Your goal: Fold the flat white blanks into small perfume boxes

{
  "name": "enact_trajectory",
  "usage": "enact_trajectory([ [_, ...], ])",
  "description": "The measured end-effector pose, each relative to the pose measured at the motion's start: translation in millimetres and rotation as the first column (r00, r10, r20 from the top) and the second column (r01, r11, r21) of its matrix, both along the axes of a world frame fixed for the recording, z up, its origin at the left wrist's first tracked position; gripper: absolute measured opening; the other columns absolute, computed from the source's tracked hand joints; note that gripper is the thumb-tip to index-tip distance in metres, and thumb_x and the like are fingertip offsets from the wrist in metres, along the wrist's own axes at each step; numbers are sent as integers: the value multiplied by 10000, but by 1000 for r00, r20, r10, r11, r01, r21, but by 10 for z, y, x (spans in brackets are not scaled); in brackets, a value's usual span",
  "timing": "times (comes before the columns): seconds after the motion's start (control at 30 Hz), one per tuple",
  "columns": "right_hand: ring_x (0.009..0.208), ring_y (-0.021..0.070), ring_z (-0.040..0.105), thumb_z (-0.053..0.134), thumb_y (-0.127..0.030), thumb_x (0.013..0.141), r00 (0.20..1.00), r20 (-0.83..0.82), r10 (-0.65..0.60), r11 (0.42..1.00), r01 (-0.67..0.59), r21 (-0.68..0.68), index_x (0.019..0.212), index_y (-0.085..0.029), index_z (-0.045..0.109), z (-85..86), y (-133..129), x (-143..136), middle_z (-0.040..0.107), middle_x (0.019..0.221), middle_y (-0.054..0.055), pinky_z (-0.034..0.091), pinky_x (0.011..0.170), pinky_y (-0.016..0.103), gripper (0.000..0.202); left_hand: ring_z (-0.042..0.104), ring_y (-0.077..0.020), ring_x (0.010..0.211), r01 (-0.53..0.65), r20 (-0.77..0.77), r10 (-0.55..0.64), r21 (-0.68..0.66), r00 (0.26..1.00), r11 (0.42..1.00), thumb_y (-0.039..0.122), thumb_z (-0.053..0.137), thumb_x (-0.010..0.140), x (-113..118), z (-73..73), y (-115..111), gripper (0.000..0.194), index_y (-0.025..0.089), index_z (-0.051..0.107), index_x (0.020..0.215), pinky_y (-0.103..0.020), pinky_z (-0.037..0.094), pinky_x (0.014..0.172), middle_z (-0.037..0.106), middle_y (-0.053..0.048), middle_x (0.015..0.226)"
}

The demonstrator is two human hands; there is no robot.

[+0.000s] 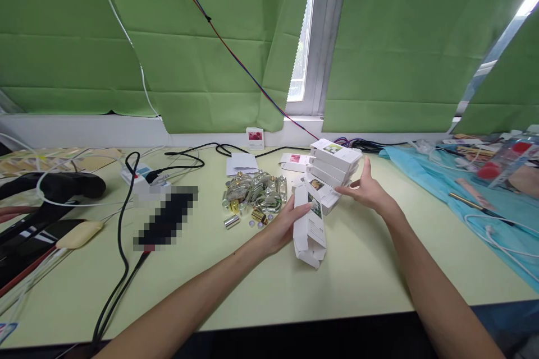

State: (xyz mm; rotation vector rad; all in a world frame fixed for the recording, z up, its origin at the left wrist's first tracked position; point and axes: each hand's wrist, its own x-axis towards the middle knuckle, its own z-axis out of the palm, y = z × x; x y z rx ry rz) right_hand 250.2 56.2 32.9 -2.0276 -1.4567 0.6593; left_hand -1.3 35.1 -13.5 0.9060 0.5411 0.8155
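My left hand [283,228] is closed on a white carton [311,233] with a small flower picture. The carton's near end is open, with its flaps sticking out toward me. My right hand [370,190] is open, thumb raised, with its fingertips at the side of a stack of white cartons [334,156]; contact is hard to judge. A carton with a yellowish picture [318,185] lies at the stack's foot, partly hidden by the held one. Left of my left hand is a pile of clear glass bottles [255,190], with loose gold and silver caps [231,221] around it.
Folded white paper [242,164] lies behind the bottles. A small white box [255,138] stands against the wall, and a pink-pictured carton [295,161] lies nearby. Black cables [124,235], a power strip [141,176] and a blurred dark object [168,219] occupy the left. Blue sheeting [438,179] covers the right side.
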Motion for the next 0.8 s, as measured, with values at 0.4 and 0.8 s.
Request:
enact_trajectory([
  [0.4, 1185, 351, 677, 729, -599, 813, 998, 58, -8, 1000, 8, -8, 1584, -127, -238, -26, -9, -73, 677, 1317, 219, 550, 907, 399, 1324, 668, -189, 878, 19, -25, -18, 14, 1000, 1000, 406, 841, 795, -11, 38, -14, 807, 280, 455, 1492, -306, 508, 818, 717, -66, 1085],
  [0.8, 697, 240, 695, 556, -571, 938, 981, 191, 28, 925, -97, 366, 859, -209, 654, 120, -199, -425, 720, 726, 64, 494, 672, 328, 383, 587, -285, 1216, -77, -266, 180, 356, 947, 931, 509, 764, 837, -142, 235, -174, 649, 295, 507, 1393, -369, 488, 956, 621, -93, 1336],
])
